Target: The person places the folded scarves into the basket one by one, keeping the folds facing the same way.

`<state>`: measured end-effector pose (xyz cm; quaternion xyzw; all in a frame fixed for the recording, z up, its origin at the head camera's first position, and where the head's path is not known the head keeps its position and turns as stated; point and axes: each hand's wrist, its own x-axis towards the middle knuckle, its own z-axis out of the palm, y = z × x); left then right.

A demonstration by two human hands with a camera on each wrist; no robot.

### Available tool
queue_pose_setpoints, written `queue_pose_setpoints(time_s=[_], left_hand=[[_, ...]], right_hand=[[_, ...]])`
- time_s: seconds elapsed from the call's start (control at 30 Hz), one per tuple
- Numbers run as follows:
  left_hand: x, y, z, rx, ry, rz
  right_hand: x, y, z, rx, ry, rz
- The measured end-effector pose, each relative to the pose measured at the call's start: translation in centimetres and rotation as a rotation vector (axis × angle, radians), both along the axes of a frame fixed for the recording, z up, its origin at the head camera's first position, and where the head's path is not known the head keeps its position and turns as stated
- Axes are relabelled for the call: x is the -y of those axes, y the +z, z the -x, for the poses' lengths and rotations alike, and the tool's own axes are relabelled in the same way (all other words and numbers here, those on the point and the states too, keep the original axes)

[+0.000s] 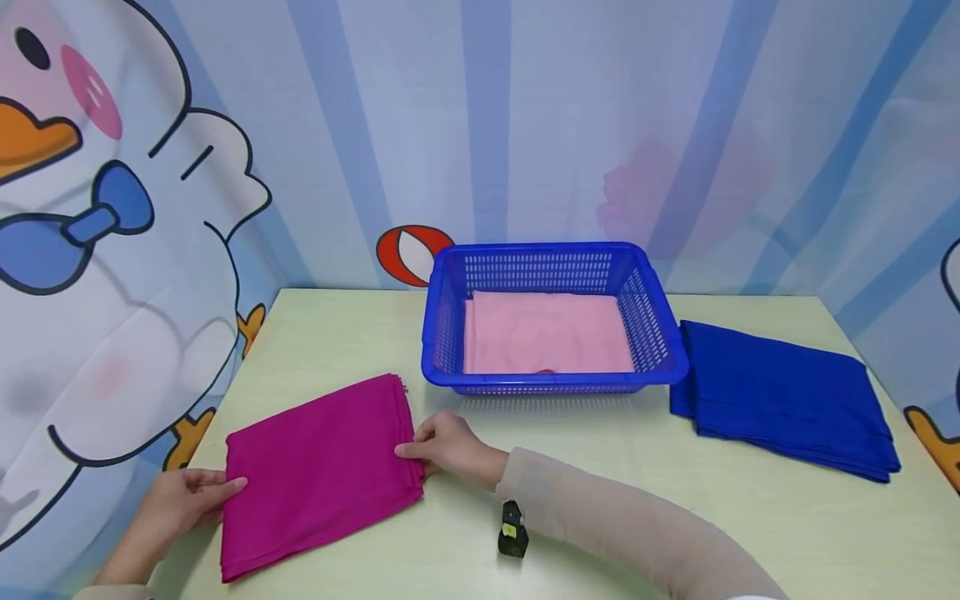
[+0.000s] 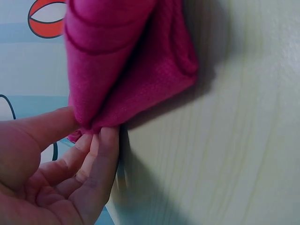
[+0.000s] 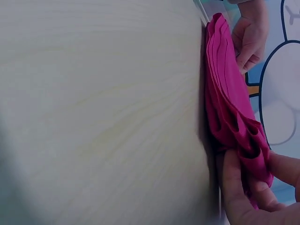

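Pinching one edge of the folded magenta cloth (image 1: 318,475) with the left hand (image 1: 180,500), thumb on top and fingers (image 2: 101,154) curled underneath. Pinching the opposite edge with the right hand (image 1: 446,446), fingers tucked under the stacked layers. Lying flat on the table (image 1: 600,500) between the two hands, folded into a thick square, looking ready for lifting but not lifted yet.

Sitting just below the right arm's sleeve (image 1: 622,525), a small black and yellow thing (image 1: 512,529), too small for telling what it is.

Standing a little beyond the right hand, a blue basket (image 1: 551,383) holding a folded pink cloth (image 1: 547,333) already. Lying farther off past the basket, well away from both hands, a folded dark blue cloth (image 1: 783,400) waiting on the table. Judging from that: one cloth put away, one being held, one left untouched.

Hanging behind everything, a curtain with a cartoon duck (image 1: 97,217).

Showing the whole table, basket and both other cloths only in the head view. Showing the left fingers and thumb squeezing the corner up close only in the left wrist view. Showing the many thin folded layers along the cloth's edge (image 3: 229,108), and both hands at once from the side, only in the right wrist view.
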<state>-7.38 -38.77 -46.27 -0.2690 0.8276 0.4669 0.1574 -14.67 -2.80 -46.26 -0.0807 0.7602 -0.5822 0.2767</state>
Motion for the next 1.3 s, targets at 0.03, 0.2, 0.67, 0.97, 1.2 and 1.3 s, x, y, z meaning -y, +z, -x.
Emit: queue_pose_setpoints(time_s=[0.03, 0.2, 0.67, 0.97, 1.2, 1.3], left_hand=[[-0.01, 0.02, 0.01, 0.0, 0.0, 0.0], [-0.01, 0.02, -0.03, 0.006, -0.002, 0.0], [-0.13, 0.15, -0.01, 0.024, 0.01, 0.0], [-0.09, 0.07, 0.16, 0.017, 0.01, 0.009], [0.1, -0.08, 0.15, 0.027, 0.01, 0.019], [0.22, -0.23, 0.19, 0.027, 0.01, 0.014]], right_hand=[[0.01, -0.08, 0.03, 0.017, -0.013, 0.015], [0.09, -0.66, 0.22, 0.073, -0.078, 0.042], [0.17, -0.65, 0.47, 0.149, -0.069, 0.005], [-0.04, -0.63, 0.34, 0.141, -0.042, -0.001], [-0.13, -0.74, 0.03, 0.147, -0.026, -0.002], [-0.19, -0.78, -0.13, 0.141, -0.02, 0.0]])
